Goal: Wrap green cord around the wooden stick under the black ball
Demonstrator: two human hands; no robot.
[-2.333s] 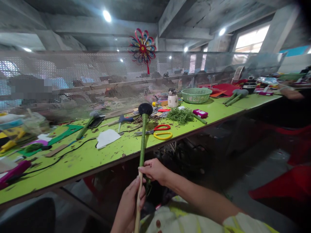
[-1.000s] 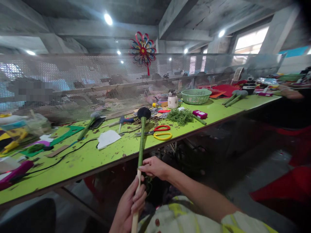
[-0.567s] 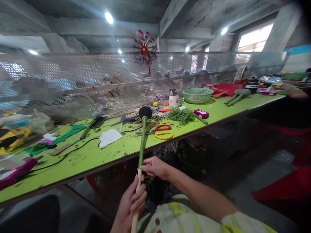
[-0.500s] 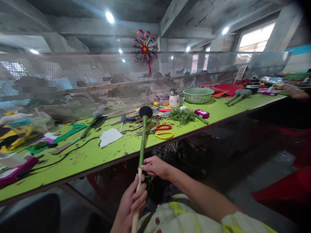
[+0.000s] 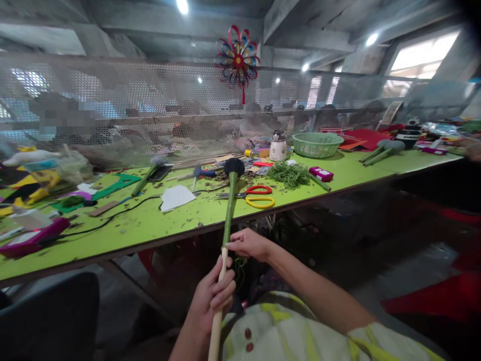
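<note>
My left hand point(image 5: 218, 291) is closed around the bare lower part of a pale wooden stick point(image 5: 215, 331). The stick's upper part is wrapped in green yarn point(image 5: 230, 215), and a dark round head point(image 5: 234, 168) tops it. My right hand point(image 5: 248, 244) pinches at the lower edge of the wrapping, just above the left hand. Loose green strands point(image 5: 240, 268) hang below my right fingers. Beyond the stick, on the table, lie scissors point(image 5: 259, 196) with one red and one yellow handle.
The green table point(image 5: 143, 235) holds a heap of green yarn point(image 5: 289, 173), a purple box point(image 5: 321, 174), a green basket point(image 5: 317, 145), a white bottle point(image 5: 278, 146), white paper point(image 5: 176, 198) and a glue gun point(image 5: 206, 171). Similar wrapped sticks point(image 5: 385, 150) lie at right. A perforated screen point(image 5: 150, 105) stands behind.
The camera view has shifted, so the table and hands sit slightly higher and further right. Both hands keep their grip at nearly the same place on the stick.
</note>
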